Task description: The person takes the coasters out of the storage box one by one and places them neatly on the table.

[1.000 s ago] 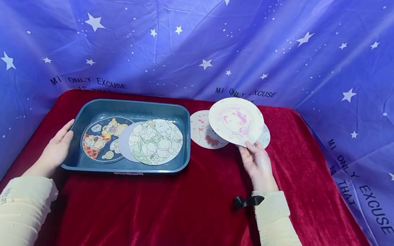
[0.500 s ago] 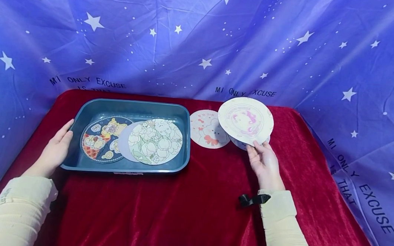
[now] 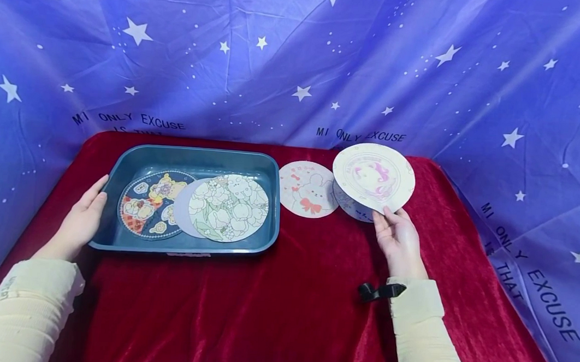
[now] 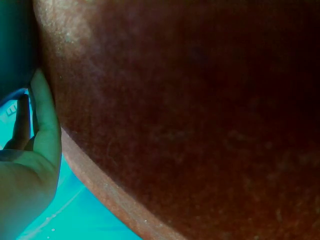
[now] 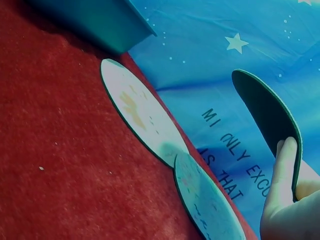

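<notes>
My right hand [image 3: 398, 236] pinches the near edge of a round white mouse pad [image 3: 373, 177] with a pink printed figure. The pad is raised and tilted; its dark underside [image 5: 265, 105] shows in the right wrist view. Below and behind it lies a blue-toned round pad [image 3: 355, 206], partly covered in the head view. Beside that one, a white pad with a bear and red bow [image 3: 309, 190] lies flat on the cloth. My left hand [image 3: 81, 219] rests with straight fingers against the left side of a dark teal tray [image 3: 183, 247].
Inside the tray, a navy pad with cartoon bears [image 3: 145, 211], a plain lilac pad [image 3: 184, 211] and a green-and-white floral pad [image 3: 229, 208] overlap. Red velvet cloth [image 3: 263, 322] covers the table. A purple star-patterned curtain [image 3: 256, 81] hangs behind and at both sides.
My right hand has moved right with the pink-figure pad, uncovering more of the bear-and-bow pad and coming over the blue-toned one. The left hand and the tray stay in place.
</notes>
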A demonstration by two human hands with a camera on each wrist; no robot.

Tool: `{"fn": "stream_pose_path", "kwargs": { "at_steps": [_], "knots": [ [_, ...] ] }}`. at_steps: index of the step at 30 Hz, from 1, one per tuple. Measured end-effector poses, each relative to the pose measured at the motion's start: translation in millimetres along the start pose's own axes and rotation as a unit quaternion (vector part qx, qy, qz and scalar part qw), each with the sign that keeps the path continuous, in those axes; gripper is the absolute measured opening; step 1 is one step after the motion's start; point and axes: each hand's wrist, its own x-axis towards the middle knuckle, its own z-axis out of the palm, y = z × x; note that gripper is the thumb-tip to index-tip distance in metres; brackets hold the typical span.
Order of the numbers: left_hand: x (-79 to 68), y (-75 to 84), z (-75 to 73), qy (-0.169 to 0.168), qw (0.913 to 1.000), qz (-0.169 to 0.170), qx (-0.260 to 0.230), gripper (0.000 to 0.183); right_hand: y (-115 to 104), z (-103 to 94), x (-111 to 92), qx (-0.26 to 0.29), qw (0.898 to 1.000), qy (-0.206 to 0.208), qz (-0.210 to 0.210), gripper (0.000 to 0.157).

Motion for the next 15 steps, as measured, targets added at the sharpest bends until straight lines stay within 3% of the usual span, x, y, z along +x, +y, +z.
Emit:
{"fn": "stream_pose_path", "kwargs": {
  "at_steps": [15],
  "knots": [
    [-1.4, 2.3, -1.0, -0.008, 1.0000, -0.005, 0.004, 0.058, -18, -7.1, -1, 0.024, 1.000, 0.006, -0.005, 0.034]
  ]
}}
